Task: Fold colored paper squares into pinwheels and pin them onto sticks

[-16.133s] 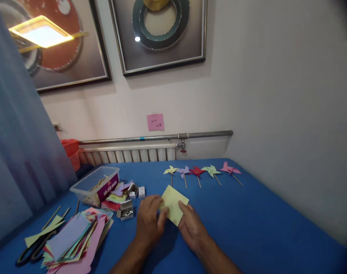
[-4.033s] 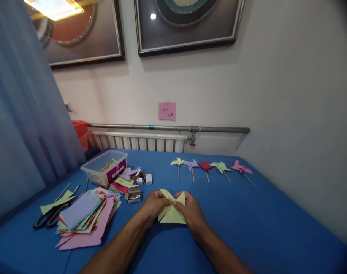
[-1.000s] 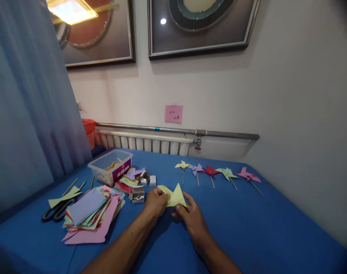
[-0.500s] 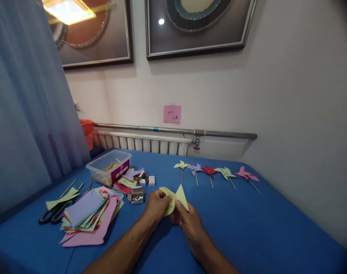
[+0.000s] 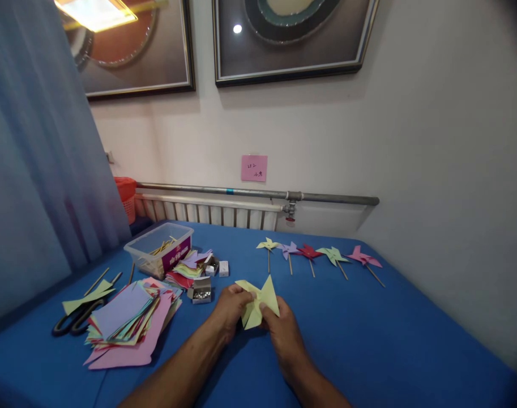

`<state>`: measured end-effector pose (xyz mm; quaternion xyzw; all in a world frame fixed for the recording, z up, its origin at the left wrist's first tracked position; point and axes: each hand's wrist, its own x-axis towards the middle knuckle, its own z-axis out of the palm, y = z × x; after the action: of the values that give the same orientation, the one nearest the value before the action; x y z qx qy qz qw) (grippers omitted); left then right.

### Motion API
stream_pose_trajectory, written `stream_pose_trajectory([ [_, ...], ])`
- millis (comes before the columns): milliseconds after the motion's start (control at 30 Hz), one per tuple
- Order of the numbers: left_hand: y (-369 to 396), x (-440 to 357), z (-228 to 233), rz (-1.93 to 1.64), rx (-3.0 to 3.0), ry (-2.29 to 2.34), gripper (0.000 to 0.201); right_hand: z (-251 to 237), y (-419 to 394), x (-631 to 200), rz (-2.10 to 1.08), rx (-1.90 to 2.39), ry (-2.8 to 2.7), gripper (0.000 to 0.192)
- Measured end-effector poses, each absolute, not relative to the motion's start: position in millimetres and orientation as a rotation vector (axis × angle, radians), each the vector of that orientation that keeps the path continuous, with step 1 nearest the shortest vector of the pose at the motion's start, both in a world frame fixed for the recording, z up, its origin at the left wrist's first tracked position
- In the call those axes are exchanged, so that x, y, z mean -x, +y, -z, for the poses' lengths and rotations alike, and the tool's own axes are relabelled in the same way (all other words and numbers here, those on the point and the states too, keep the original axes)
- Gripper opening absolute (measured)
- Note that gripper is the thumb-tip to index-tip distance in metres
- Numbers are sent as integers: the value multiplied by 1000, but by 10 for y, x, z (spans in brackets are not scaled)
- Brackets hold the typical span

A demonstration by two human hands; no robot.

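Blue table [image 5: 389, 340] is carrying five finished pinwheels [image 5: 309, 254] in a row near the wall. Left hand [image 5: 230, 306] and right hand [image 5: 281, 328] are both pinching a yellow paper piece [image 5: 258, 294], holding it just above the cloth mid-table, flaps partly folded, no stick on it yet. Paper stack [image 5: 126, 317], scissors [image 5: 71, 320], pin box [image 5: 201, 292] and stick tub [image 5: 158, 255] are lying to the left, so more folding and pinning looks left.
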<state>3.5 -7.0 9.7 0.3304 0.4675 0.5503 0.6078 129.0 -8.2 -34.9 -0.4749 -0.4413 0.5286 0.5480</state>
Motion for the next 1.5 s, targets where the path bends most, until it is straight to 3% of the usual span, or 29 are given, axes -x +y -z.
stream_pose_trajectory([
  [133,-81,-33,-117,-1247,-757,1030,27,167,-174,-1323,-1167,1161,-1151,32],
  [300,-62,-18,-106,-1280,-738,1075,24,127,-192,-1324,-1120,1104,-1162,44],
  [400,-34,4,-85,-1310,-729,1102,23,94,-227,-1370,-883,1102,-1296,48],
  [600,-8,45,-86,-1395,-653,1151,23,55,-356,-1432,-247,1062,-1792,29],
  [733,-11,41,-89,-1417,-654,1113,23,101,-363,-1384,-31,1038,-1992,30],
  [800,-15,27,-80,-1416,-653,1099,26,105,-348,-1377,11,1067,-2013,21],
  [867,-22,11,-67,-1401,-666,1079,29,87,-337,-1387,29,1098,-2008,12],
  [1033,-49,-18,-49,-1362,-738,1041,34,13,-344,-1414,-61,1146,-1908,19],
  [1333,-64,-22,-58,-1328,-786,1072,29,80,-160,-1442,-600,1272,-1522,16],
  [1500,-73,-39,-76,-1304,-788,1052,27,85,-114,-1442,-708,1280,-1467,17],
])
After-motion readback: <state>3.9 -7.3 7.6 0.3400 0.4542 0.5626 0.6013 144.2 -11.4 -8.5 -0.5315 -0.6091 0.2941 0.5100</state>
